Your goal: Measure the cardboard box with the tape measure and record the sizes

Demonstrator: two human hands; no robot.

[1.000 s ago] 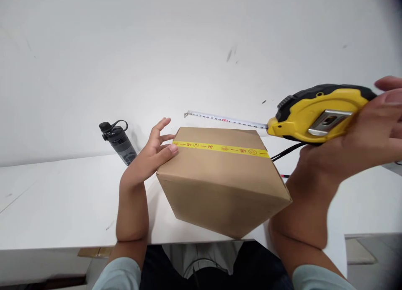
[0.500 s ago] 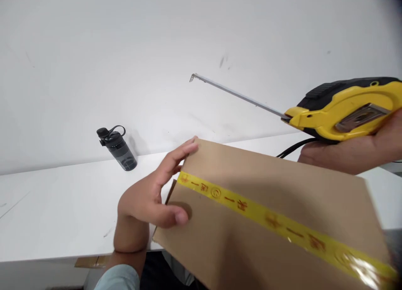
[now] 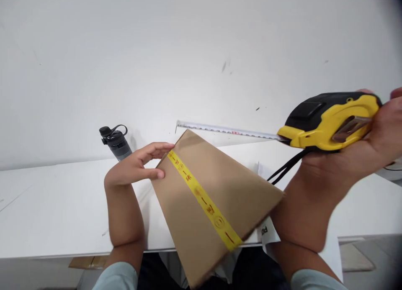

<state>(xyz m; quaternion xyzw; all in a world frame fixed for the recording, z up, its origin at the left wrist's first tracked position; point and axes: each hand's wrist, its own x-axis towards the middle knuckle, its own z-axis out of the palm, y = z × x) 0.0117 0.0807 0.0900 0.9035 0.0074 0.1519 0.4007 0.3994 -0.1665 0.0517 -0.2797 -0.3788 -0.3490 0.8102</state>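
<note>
A brown cardboard box [image 3: 232, 177] with a strip of printed yellow tape [image 3: 197, 193] is tilted at the table's front edge. My left hand [image 3: 141, 164] grips its upper left edge, thumb on the taped face and fingers behind the edge. In my right hand [image 3: 377, 135] is a yellow and black tape measure [image 3: 333, 120], held up to the right of the box. Its white blade [image 3: 226, 129] sticks out leftward, the hooked end just above the box's top corner. A black wrist strap [image 3: 287, 168] hangs from the case.
Behind my left hand, a dark shaker bottle [image 3: 116, 141] stands on the white table [image 3: 63, 206] near the white wall [image 3: 157, 51]. A white label with print [image 3: 269, 231] shows beside my right forearm. Flat cardboard [image 3: 84, 262] lies below the table.
The box has turned and moved lower and away from my face, with my left hand still on it. The tape measure has come down and its blade lies more level, nearer the box.
</note>
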